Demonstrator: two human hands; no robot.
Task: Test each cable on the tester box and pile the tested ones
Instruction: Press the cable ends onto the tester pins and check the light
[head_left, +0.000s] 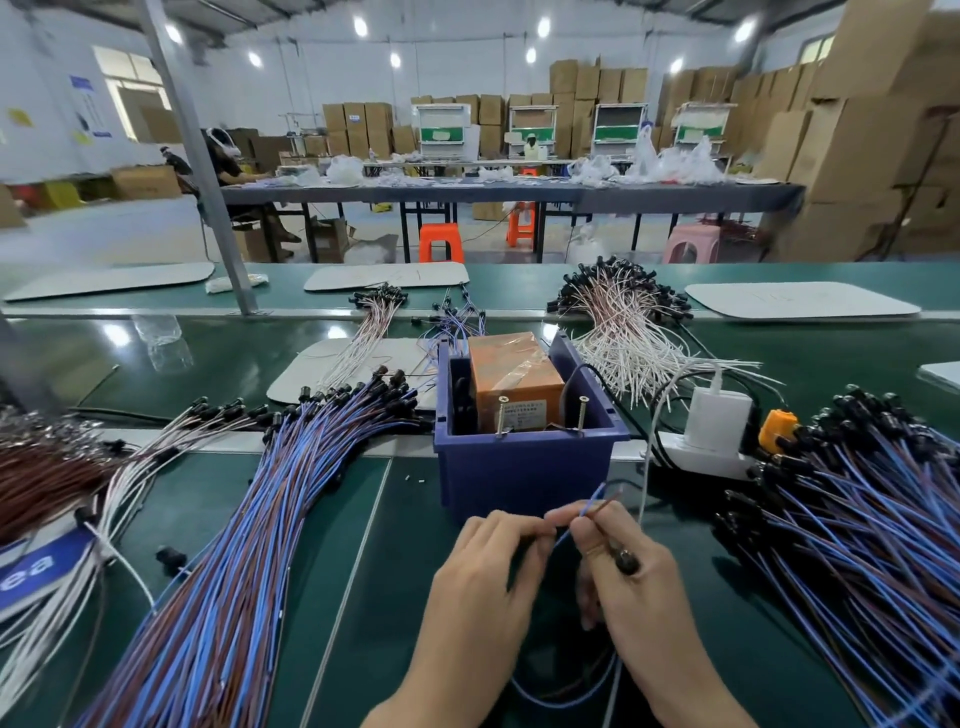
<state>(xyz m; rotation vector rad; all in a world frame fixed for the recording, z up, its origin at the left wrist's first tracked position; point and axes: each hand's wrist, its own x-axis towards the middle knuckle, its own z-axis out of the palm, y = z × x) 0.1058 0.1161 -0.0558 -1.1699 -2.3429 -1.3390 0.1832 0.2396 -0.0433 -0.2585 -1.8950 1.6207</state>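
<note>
Pinching one cable in curled fingers of left hand and right hand, lower centre, below tester box. Seemingly mid-task: big left pile, big right pile; tested one unclear.

A blue sign reads "ea"; the tester box label is illegible.

Workshop hall, far side: fittings and light.
White walls; window far left; round ceiling lamps were lit; pale floor; grey steel post stood left; long dark table ran across the middle; orange stools and one pink stool beneath; cardboard boxes were stacked far and right; green-fronted white racks stood behind the table.
</note>
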